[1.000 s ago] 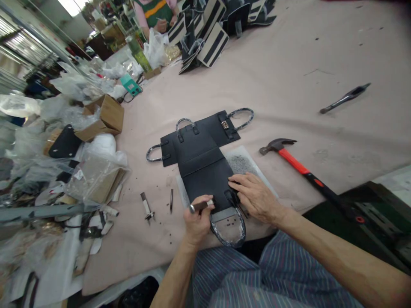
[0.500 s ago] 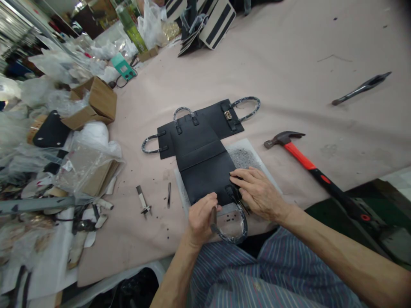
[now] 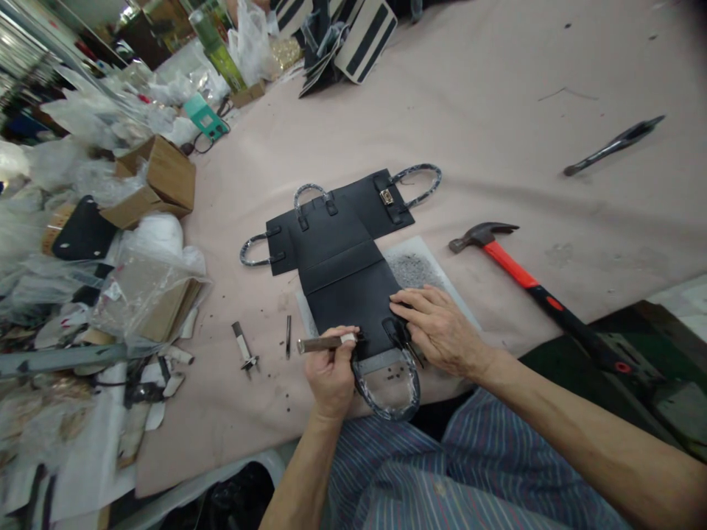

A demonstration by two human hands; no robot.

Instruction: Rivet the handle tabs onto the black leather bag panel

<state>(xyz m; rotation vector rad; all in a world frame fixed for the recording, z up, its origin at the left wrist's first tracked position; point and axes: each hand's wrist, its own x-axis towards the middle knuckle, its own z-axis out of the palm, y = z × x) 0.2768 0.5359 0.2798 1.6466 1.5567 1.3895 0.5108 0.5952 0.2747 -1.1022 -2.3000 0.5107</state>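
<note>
Nearest the camera, the left hand [image 3: 330,374] is closed around a short metal punch [image 3: 325,343], which lies nearly level with its tip at the near edge of a flat black leather panel [image 3: 345,276]. The right hand [image 3: 439,331] lies open, palm down, its fingers spread on the same panel beside a strap tab, holding nothing. A wrapped loop handle [image 3: 387,390] hangs off the panel's near end, between the two hands. The panel rests partly on a pale cutting block [image 3: 420,269] on the desk [image 3: 497,96], with three more loop handles along its far edges and a small metal clasp [image 3: 387,196] near the far right corner.

Left of the left hand lie two small tools [image 3: 243,346] and scattered dark specks. To the right a hammer [image 3: 513,269] with a red and black handle lies on the desk, well apart from the hands. Farther right lies a dark metal tool [image 3: 613,147]. Along the left edge stand cardboard boxes [image 3: 157,180] and plastic bags [image 3: 149,283]. At the far end lie striped bags [image 3: 353,33].
</note>
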